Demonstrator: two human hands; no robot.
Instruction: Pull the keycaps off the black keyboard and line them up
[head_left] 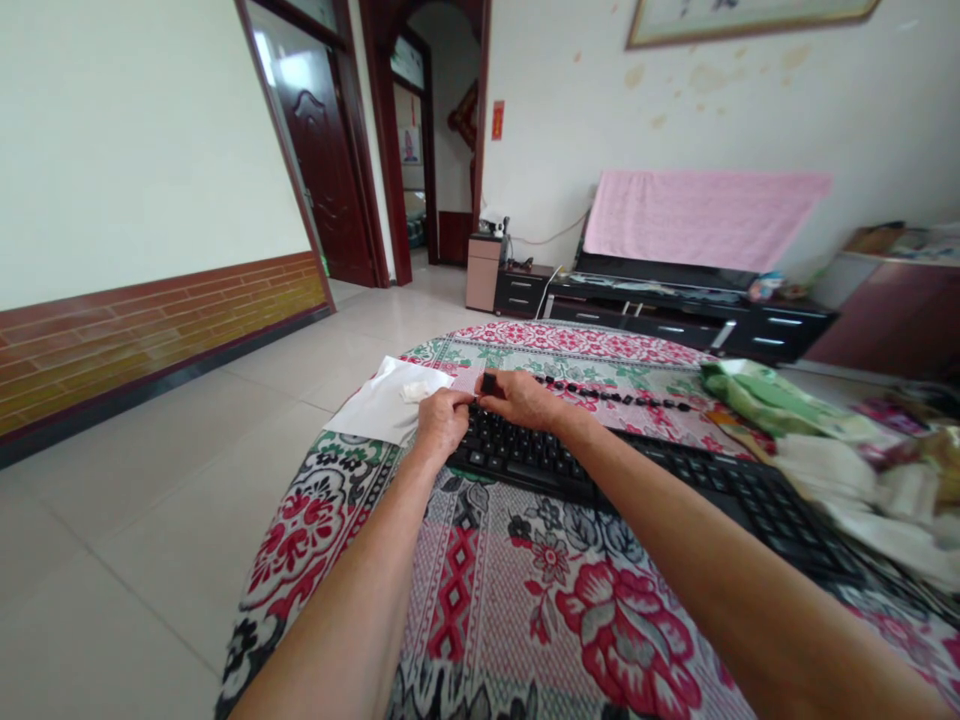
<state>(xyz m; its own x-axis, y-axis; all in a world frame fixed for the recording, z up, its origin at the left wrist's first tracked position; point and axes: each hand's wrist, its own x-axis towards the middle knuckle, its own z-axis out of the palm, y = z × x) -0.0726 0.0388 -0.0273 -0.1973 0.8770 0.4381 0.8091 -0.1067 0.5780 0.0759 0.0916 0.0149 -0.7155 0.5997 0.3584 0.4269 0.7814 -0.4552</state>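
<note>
A black keyboard (525,465) lies on the flowered tablecloth, with both hands over its far left end. My right hand (521,398) is closed, and a small black keycap (489,383) shows at its fingers. Close beside it, my left hand (441,425) pinches with thumb and forefinger; what is between those fingertips is too small to make out, though a whitish spot shows there. Behind the keyboard, several loose black keycaps (626,398) run in a line to the right. The keys right under my hands are partly hidden.
Left of my hands, a white paper sheet (367,412) carries a folded white tissue (415,391). At the right lie a green patterned bag (780,400) and crumpled beige cloth (832,470). Beyond the rounded table stands a black TV cabinet (667,325).
</note>
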